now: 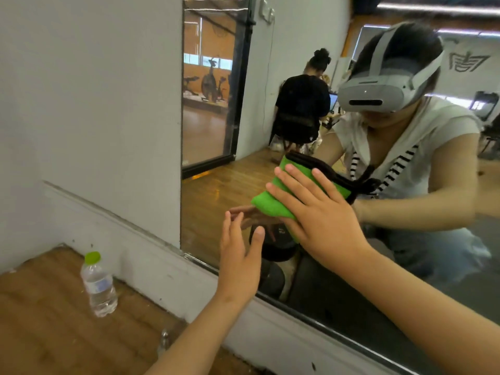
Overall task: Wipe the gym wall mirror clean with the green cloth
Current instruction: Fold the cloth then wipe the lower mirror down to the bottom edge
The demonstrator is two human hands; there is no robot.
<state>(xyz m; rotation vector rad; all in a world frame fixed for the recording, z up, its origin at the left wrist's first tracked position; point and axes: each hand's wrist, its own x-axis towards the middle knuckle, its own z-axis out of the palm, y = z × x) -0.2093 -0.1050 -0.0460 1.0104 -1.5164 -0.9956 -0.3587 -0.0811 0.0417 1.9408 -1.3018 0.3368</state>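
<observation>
Two hands show: one left hand (pixel 238 263) and one right hand (pixel 316 212). There is one green cloth (pixel 273 201), one wall mirror (pixel 213 196) and one water bottle (pixel 98 285) on the floor (pixel 40 320). The mirror reflects one other person (pixel 301 104), back turned.

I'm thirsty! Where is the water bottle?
In the head view, the bottle stands upright on the wood floor at lower left, close to the white wall, left of the left hand.

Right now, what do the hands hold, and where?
Right hand presses the green cloth by its middle, flat on the mirror; left hand holds nothing.
</observation>
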